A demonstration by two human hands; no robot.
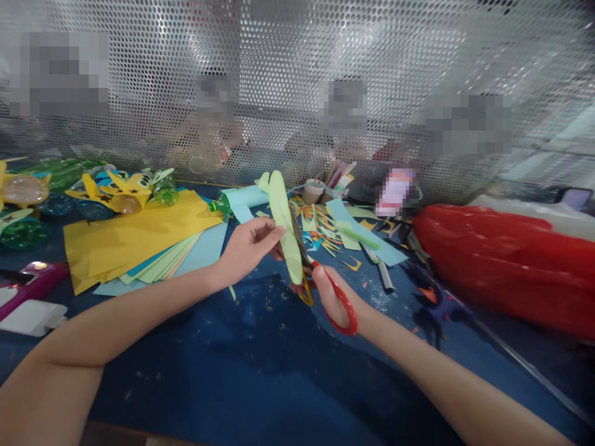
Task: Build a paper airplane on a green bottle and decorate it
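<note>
Left hand [251,244] is pinching a long, rounded, light green paper cutout [284,229] between thumb and fingers, holding it upright and slightly tilted above the middle of the dark blue table surface [260,365]. Just right of it, red-and-yellow-handled scissors [346,311] are meeting the cutout's right edge, the dark blades lying against the paper; how far they are parted is hard to tell. Right hand [331,291] is gripping the scissors with its fingers passing through the handle loops, the yellow loop sitting just below the cutout's lower end. Around them, starting at the surface's left edge, a pink and white plastic object [28,280] is lying near green plastic bottles [23,232]. Bottles fitted with yellow star-marked paper wings [118,191] are sitting toward the far left corner. Beside them, a fanned stack of yellow, green and pale blue paper sheets [134,238] is spreading toward the middle. Behind the hands, a heap of coloured paper scraps [318,229] is covering the far edge. A crumpled red plastic bag [511,260] is occupying the right side. A perforated metal screen [297,74] is standing along the far edge, with blurred people sitting beyond it.
</note>
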